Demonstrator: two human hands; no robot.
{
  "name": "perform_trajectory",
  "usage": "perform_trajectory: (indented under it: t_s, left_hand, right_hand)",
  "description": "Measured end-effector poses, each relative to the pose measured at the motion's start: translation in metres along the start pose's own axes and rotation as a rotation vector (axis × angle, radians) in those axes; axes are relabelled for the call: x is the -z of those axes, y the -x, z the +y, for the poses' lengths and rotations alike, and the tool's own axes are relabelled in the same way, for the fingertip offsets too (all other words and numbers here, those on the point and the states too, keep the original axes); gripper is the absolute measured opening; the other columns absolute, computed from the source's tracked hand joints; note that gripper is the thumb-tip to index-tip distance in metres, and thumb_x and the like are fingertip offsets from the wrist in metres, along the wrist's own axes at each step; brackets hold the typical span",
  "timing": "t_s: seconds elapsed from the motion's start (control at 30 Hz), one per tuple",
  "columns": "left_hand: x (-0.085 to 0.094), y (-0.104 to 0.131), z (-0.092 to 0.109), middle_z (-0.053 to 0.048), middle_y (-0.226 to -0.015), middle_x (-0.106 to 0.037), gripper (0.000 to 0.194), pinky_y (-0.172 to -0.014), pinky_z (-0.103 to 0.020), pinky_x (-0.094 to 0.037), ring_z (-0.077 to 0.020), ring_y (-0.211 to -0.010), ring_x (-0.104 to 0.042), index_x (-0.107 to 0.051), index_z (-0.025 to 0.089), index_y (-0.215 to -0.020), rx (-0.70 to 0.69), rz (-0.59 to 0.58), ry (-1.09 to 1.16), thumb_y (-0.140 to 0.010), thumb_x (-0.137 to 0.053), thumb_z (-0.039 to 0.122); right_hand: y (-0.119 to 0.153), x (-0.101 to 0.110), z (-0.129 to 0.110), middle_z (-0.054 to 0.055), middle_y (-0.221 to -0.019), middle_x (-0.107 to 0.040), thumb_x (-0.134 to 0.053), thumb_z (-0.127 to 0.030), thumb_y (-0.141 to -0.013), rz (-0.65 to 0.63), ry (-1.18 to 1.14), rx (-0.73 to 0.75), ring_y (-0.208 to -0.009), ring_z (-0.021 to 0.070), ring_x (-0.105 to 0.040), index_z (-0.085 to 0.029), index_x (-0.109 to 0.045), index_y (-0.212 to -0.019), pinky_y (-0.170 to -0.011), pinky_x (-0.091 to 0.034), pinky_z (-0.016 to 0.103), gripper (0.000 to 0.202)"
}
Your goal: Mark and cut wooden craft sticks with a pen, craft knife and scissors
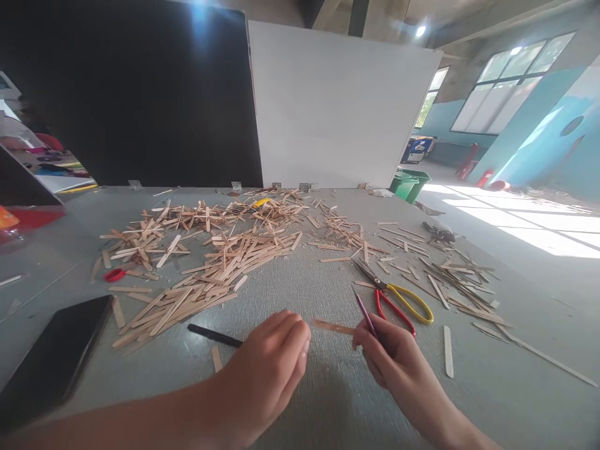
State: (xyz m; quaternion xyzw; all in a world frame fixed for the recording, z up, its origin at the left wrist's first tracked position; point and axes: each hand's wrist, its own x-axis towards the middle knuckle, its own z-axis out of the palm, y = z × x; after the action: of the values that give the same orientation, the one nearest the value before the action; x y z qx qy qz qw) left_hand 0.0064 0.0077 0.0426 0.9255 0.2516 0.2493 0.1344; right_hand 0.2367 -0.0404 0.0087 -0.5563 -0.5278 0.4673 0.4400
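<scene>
Near the middle of the grey table (323, 394), my right hand (394, 356) is closed on a flat wooden stick (334, 326) that points left. The same hand also holds a thin purple tool (364, 312), its tip pointing up. My left hand (276, 362) is curled closed just left of the stick's free end, a small gap apart; whatever its fingers hold, if anything, is hidden. Scissors (380, 286) with one yellow and one red handle lie just beyond my right hand. A dark, thin bar (213, 334) lies partly behind my left hand.
A large pile of wooden sticks (234, 256) spreads across the table's middle and left. More sticks (464, 284) lie right. A black phone (56, 350), red ring (114, 275) and yellow object (261, 202) are also there. Black and white panels (328, 112) stand behind.
</scene>
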Motion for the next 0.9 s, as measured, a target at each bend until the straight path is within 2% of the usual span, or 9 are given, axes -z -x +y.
perform_trajectory:
  t_s: [0.1, 0.2, 0.27, 0.33, 0.4, 0.5, 0.73, 0.9]
  left_hand:
    - [-0.001, 0.000, -0.003, 0.003, -0.076, -0.048, 0.025, -0.063, -0.028, -0.041, -0.0155, -0.068, -0.047, -0.038, 0.023, -0.083, 0.109, 0.057, 0.104, -0.106, -0.036, 0.012]
    - [-0.002, 0.000, -0.003, 0.002, -0.086, -0.055, 0.015, -0.067, -0.027, -0.044, -0.0146, -0.073, -0.054, -0.048, 0.022, -0.101, 0.165, 0.126, 0.201, -0.103, -0.043, 0.008]
    - [-0.004, -0.001, -0.002, 0.001, -0.096, -0.060, 0.017, -0.075, -0.028, -0.047, -0.0156, -0.084, -0.059, -0.052, 0.023, -0.110, 0.166, 0.108, 0.242, -0.103, -0.047, 0.008]
    - [-0.005, -0.001, -0.002, 0.000, -0.100, -0.063, 0.014, -0.082, -0.029, -0.048, -0.0166, -0.092, -0.061, -0.057, 0.023, -0.109, 0.163, 0.070, 0.283, -0.103, -0.054, 0.011]
    - [-0.008, 0.001, -0.003, -0.001, -0.101, -0.065, 0.015, -0.084, -0.031, -0.049, -0.0182, -0.094, -0.062, -0.060, 0.022, -0.112, 0.127, 0.067, 0.271, -0.101, -0.060, 0.012]
    - [-0.013, 0.003, -0.005, -0.003, -0.097, -0.065, 0.020, -0.081, -0.033, -0.049, -0.0202, -0.089, -0.059, -0.063, 0.020, -0.116, 0.003, 0.077, 0.158, -0.101, -0.058, 0.008]
    - [-0.015, 0.003, -0.004, -0.002, -0.085, -0.063, 0.014, -0.072, -0.030, -0.048, -0.0190, -0.079, -0.056, -0.068, 0.018, -0.106, -0.085, 0.122, 0.083, -0.105, -0.054, 0.013]
    - [-0.015, 0.003, -0.005, -0.003, -0.079, -0.064, 0.024, -0.072, -0.033, -0.048, -0.0188, -0.071, -0.056, -0.067, 0.014, -0.100, -0.216, 0.135, -0.122, -0.105, -0.045, 0.008]
  right_hand:
    - [0.003, -0.003, -0.002, -0.008, -0.061, -0.032, -0.049, -0.064, -0.100, -0.025, 0.020, 0.020, -0.053, 0.0114, -0.026, -0.021, -0.053, -0.083, -0.045, -0.021, 0.026, 0.047]
    - [0.006, -0.004, -0.003, -0.007, -0.063, -0.033, -0.048, -0.062, -0.100, -0.043, 0.059, 0.040, -0.054, 0.0117, -0.027, -0.021, -0.052, -0.080, -0.046, -0.023, 0.026, 0.046]
    - [0.008, -0.006, -0.003, -0.007, -0.064, -0.033, -0.048, -0.061, -0.100, -0.054, 0.092, 0.048, -0.055, 0.0122, -0.028, -0.021, -0.050, -0.078, -0.047, -0.024, 0.026, 0.045]
    - [0.009, -0.008, -0.002, -0.007, -0.065, -0.031, -0.048, -0.058, -0.100, -0.083, 0.124, 0.056, -0.058, 0.0127, -0.027, -0.022, -0.047, -0.076, -0.049, -0.024, 0.027, 0.043]
    - [0.011, -0.010, 0.000, -0.007, -0.065, -0.029, -0.046, -0.055, -0.101, -0.115, 0.159, 0.066, -0.059, 0.0131, -0.026, -0.023, -0.044, -0.075, -0.051, -0.023, 0.028, 0.042]
    - [0.012, -0.012, 0.002, -0.007, -0.065, -0.028, -0.044, -0.049, -0.103, -0.134, 0.206, 0.091, -0.059, 0.0132, -0.026, -0.023, -0.042, -0.075, -0.052, -0.022, 0.029, 0.039]
    - [0.014, -0.014, 0.001, -0.008, -0.063, -0.028, -0.044, -0.040, -0.104, -0.151, 0.259, 0.113, -0.057, 0.0130, -0.026, -0.023, -0.041, -0.074, -0.052, -0.022, 0.029, 0.034]
    - [0.017, -0.019, 0.000, -0.007, -0.064, -0.030, -0.045, -0.038, -0.103, -0.123, 0.265, 0.130, -0.059, 0.0132, -0.026, -0.023, -0.040, -0.073, -0.054, -0.022, 0.030, 0.033]
